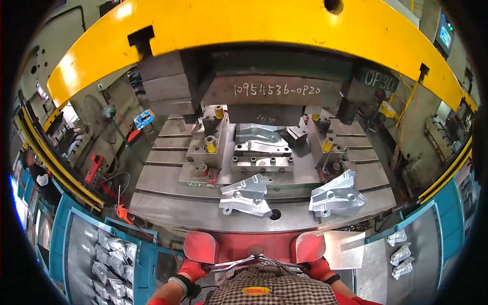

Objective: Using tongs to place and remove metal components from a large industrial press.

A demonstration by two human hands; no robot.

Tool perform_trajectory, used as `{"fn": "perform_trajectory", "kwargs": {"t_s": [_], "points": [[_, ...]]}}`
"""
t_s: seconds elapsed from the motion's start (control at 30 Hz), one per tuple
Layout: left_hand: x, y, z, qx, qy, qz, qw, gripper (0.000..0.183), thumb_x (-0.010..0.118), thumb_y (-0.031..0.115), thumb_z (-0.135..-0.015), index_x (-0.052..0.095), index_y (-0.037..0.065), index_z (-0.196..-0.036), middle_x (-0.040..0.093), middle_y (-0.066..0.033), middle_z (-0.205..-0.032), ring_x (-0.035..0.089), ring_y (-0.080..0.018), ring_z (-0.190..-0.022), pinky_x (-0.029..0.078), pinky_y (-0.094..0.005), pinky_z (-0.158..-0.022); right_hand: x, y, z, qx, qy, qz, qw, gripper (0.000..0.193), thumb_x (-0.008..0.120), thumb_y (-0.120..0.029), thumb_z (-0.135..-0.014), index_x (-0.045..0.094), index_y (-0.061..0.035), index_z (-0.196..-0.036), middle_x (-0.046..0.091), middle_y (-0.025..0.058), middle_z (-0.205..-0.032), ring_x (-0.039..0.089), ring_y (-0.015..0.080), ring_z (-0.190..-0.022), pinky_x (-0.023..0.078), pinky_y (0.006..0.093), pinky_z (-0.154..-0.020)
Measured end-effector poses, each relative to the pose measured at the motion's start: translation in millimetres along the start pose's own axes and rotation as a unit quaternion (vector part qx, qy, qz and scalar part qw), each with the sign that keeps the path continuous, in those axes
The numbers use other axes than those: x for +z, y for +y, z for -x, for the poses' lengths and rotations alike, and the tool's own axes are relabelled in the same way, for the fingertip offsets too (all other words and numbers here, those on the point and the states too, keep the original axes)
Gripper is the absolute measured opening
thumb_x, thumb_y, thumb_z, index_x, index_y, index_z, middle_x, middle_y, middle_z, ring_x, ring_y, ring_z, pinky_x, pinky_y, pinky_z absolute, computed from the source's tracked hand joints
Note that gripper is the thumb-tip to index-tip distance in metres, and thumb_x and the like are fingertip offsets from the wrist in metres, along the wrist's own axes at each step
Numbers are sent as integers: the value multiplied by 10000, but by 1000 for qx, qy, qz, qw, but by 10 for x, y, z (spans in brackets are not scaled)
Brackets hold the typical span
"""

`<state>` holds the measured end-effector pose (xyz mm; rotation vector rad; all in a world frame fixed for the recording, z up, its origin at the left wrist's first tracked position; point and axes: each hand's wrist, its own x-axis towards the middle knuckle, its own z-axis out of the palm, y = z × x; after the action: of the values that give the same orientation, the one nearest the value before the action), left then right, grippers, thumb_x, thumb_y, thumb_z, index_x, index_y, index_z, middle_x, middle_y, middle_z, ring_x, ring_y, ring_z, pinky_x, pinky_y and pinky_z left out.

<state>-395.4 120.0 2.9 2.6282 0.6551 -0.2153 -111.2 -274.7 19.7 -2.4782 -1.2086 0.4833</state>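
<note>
My left hand (192,270), in a red glove, is at the near side of the left red rounded guard (200,247) of a red control stand (254,239). My right hand (318,269), also red-gloved, sits at the matching right guard (310,247). The guards hide the fingers of both hands. Beyond the stand, one silvery stamped metal bracket (246,196) rests on the press bed (173,206) left of centre. Another stamped bracket (338,196) lies on the right. A third shiny sheet-metal piece (259,135) is in the lower die (262,162).
The yellow press slide (244,25) and dark upper die (274,91) hang above. Guide posts (210,144) flank the lower die. Many brackets (114,259) fill a teal-framed table at left; several more (401,262) lie at right. A person (43,178) stands far left.
</note>
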Motion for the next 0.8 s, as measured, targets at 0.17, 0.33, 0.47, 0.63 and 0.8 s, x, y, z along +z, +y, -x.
{"fn": "perform_trajectory", "kwargs": {"t_s": [0.17,0.33,0.47,0.63,0.8], "points": [[-68,115,-30,47,63,18,997,371,599,348,-708,605,114,-995,620,-131,-995,559,-334,-966,434,-413,-836,29,-13,6,-5,61,-3,998,360,576,-410,-754,637,-161,-1007,629,89,-1022,547,301,-1014,403,419,-884],[-16,57,-64,76,46,-11,996,416,597,306,-685,577,131,-1062,577,-132,-1109,507,-358,-1055,402,-445,-901,-24,-33,37,17,5,-2,1000,408,590,-422,-738,610,-147,-1039,605,102,-1072,530,315,-1043,394,427,-903],[14,62,-75,88,54,-50,993,427,609,329,-686,574,133,-1065,576,-128,-1112,501,-358,-1066,398,-449,-905,38,35,31,36,-12,-6,999,434,624,-408,-713,597,-171,-1076,596,90,-1104,536,303,-1047,400,417,-905],[-46,135,-38,90,67,-8,994,461,627,375,-686,575,135,-1075,575,-135,-1116,501,-358,-1073,390,-440,-917,-66,-20,69,7,1,-31,999,393,598,-418,-733,615,-173,-1039,626,96,-1022,565,302,-983,436,403,-847],[-110,124,117,-1,-110,71,991,453,603,394,-729,572,120,-1088,579,-151,-1107,518,-350,-1061,395,-419,-910,-320,-192,240,51,20,-131,990,312,581,-373,-754,637,-162,-978,636,88,-968,580,301,-921,452,412,-804]]}}
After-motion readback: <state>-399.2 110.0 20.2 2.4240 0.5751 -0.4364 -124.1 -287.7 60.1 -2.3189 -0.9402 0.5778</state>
